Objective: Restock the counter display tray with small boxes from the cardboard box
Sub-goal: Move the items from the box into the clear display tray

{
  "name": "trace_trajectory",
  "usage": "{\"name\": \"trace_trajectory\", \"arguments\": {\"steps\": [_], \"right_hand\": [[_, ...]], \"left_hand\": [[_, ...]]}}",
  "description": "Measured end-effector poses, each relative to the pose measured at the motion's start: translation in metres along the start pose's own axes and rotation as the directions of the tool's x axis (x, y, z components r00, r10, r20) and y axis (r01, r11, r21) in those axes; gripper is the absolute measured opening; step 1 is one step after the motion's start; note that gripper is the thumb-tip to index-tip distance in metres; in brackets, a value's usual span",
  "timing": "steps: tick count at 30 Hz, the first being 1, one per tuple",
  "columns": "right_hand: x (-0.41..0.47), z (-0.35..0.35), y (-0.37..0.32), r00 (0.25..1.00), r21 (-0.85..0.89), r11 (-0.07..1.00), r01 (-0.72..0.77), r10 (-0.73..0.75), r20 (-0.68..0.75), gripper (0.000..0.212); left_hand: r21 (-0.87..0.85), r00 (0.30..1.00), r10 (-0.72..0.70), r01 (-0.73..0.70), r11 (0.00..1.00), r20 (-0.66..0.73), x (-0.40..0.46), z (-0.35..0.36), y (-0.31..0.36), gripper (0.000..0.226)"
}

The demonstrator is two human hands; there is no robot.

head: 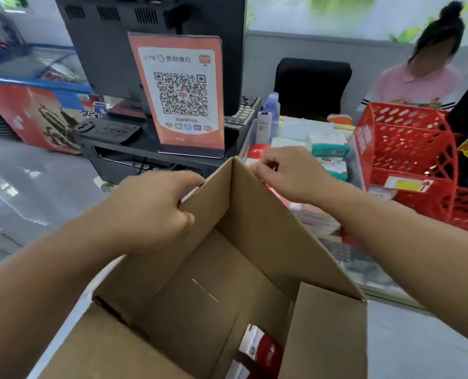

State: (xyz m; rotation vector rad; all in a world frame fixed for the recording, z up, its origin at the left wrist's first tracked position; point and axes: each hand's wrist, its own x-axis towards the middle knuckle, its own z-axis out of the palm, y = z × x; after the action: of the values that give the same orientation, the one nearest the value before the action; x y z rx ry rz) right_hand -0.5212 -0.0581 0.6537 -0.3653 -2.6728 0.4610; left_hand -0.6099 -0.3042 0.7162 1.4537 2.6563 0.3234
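A large open cardboard box [200, 283] fills the lower middle of the head view, its far corner raised toward the counter. My left hand [156, 206] grips the left wall of the box near that far corner. My right hand [287, 173] pinches the top edge of the right wall. Deep inside lies a small red-and-white box [263, 351]. Just past the right wall, the clear counter display tray [250, 138] holds small packets and boxes, partly hidden by the cardboard and my right hand.
An orange QR-code stand [180, 94] and a black monitor [117, 45] stand behind the box. A red plastic basket [408, 154] sits at the right. A person in a pink shirt [416, 86] stands behind the counter. A freezer [30, 86] is at the left.
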Motion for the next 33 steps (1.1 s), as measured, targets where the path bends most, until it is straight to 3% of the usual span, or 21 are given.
{"name": "trace_trajectory", "arguments": {"steps": [4, 7, 10, 13, 15, 21, 28, 31, 33], "right_hand": [[-0.063, -0.025, -0.039, 0.970, -0.033, 0.983, 0.180, -0.172, 0.170, 0.032], [-0.092, -0.020, -0.047, 0.926, -0.014, 0.980, 0.200, -0.184, 0.329, 0.029], [-0.115, -0.001, -0.047, 0.809, -0.138, 0.979, 0.148, -0.040, 0.586, 0.032], [-0.138, 0.023, -0.050, 0.614, -0.295, 0.953, 0.072, 0.190, 0.766, 0.038], [-0.154, 0.042, -0.052, 0.514, -0.323, 0.944, 0.061, 0.248, 0.821, 0.046], [-0.182, 0.095, -0.056, 0.377, -0.329, 0.941, 0.077, 0.278, 0.883, 0.056], [-0.181, 0.120, -0.059, 0.498, -0.356, 0.932, 0.065, 0.279, 0.821, 0.053], [-0.175, 0.113, -0.062, 0.590, -0.339, 0.941, 0.007, 0.270, 0.761, 0.063], [-0.166, 0.097, -0.067, 0.629, -0.323, 0.945, -0.047, 0.279, 0.725, 0.057]], "left_hand": [[0.001, 0.999, 0.043, -0.043, 0.999, 0.022, 0.001, -0.001, 0.011, 0.055], [-0.035, 0.996, 0.079, -0.078, 0.996, 0.030, 0.001, -0.004, 0.023, 0.055], [-0.017, 0.993, 0.117, -0.117, 0.993, -0.016, -0.001, -0.011, 0.037, 0.058], [0.027, 0.984, 0.163, -0.161, 0.987, -0.071, -0.003, -0.020, 0.050, 0.057], [0.053, 0.977, 0.189, -0.184, 0.981, -0.100, -0.005, -0.024, 0.056, 0.055], [0.079, 0.972, 0.209, -0.201, 0.976, -0.111, -0.009, -0.026, 0.059, 0.058], [0.080, 0.966, 0.225, -0.216, 0.973, -0.124, -0.011, -0.029, 0.054, 0.058], [0.093, 0.960, 0.238, -0.226, 0.970, -0.148, -0.010, -0.031, 0.047, 0.057], [0.106, 0.955, 0.251, -0.236, 0.966, -0.159, -0.009, -0.033, 0.043, 0.056]]}}
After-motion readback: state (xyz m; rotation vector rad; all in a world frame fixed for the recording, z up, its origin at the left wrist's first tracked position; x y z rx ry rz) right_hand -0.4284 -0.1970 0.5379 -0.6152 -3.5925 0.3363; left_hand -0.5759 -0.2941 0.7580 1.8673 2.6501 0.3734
